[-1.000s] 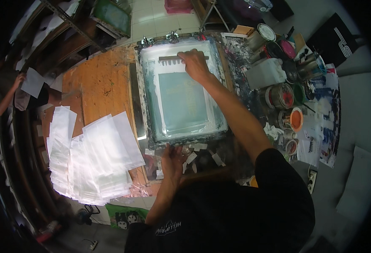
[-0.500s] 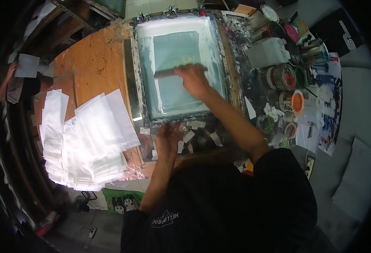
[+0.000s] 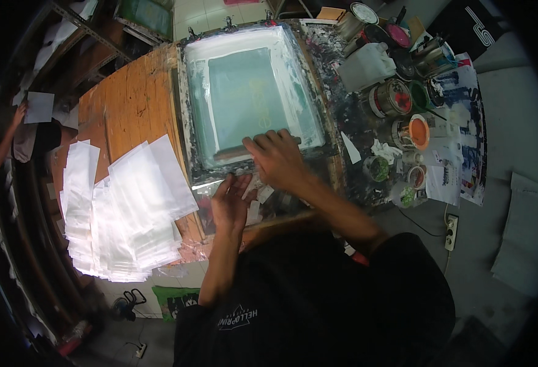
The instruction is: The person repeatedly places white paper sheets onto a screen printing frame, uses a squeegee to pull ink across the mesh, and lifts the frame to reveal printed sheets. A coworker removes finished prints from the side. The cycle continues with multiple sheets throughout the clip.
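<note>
A screen-printing frame with green mesh and a pale border lies on the worktable. My right hand is closed round the wooden bar of a squeegee, which lies across the near end of the mesh. A faint yellowish design shows in the mesh beyond it. My left hand is palm up just below the frame's near edge, fingers apart and slightly curled. Its fingertips are close to that edge; whether they bear the frame's weight cannot be told.
Overlapping white sheets cover the table's near left. Clamps line the frame's far edge. To the right stand ink cans, a translucent jug and an orange-filled tin. At far left another person's hand holds a sheet.
My right hand has drawn the squeegee from mid-mesh to the frame's near end. My left hand remains by the near edge. The view has shifted slightly.
</note>
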{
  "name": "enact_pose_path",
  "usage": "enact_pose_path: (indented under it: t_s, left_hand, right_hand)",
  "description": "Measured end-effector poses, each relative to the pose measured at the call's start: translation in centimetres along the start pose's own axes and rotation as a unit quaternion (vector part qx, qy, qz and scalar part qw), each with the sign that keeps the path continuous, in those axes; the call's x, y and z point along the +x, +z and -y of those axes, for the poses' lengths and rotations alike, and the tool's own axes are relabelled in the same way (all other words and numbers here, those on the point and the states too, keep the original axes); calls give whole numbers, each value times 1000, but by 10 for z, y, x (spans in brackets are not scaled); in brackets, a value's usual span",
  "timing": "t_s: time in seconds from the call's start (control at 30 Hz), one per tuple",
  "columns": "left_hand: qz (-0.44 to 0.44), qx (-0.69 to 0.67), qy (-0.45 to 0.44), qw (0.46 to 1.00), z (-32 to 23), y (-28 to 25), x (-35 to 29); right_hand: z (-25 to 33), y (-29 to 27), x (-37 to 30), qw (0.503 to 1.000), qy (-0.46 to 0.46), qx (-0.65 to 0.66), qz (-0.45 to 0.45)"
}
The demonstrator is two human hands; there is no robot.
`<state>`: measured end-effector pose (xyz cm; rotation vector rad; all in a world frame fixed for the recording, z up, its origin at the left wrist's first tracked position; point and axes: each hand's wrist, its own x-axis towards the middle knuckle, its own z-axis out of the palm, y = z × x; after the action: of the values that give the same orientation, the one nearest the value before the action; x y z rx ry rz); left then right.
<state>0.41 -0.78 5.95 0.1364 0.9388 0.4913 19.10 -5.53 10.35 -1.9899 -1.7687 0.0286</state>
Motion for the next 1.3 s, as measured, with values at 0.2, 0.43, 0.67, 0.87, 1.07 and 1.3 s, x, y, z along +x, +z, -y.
enact_pose_path:
  t_s: [0.2, 0.43, 0.67, 0.87, 1.07, 1.3]
  left_hand:
    - [248, 46, 164, 954, -61, 69, -17]
    - [-20, 486, 506, 712, -129, 94, 195]
    - [11, 623, 576, 529, -91, 87, 243]
    - [-155, 570, 573, 568, -233, -66, 191]
    - [-406, 632, 611, 250, -239, -219, 50]
    - [-138, 816, 424, 368, -40, -65, 77]
  right_hand:
    - [-3, -83, 86, 982, -87, -57, -156]
    - [-6, -169, 195, 996, -64, -19, -63]
    - [-27, -189, 232, 998, -5, -24, 66]
    - [-5, -213, 242, 989, 61, 55, 125]
    - [-12, -194, 235, 996, -45, -15, -74]
    - [-10, -196, 227, 995, -20, -38, -93]
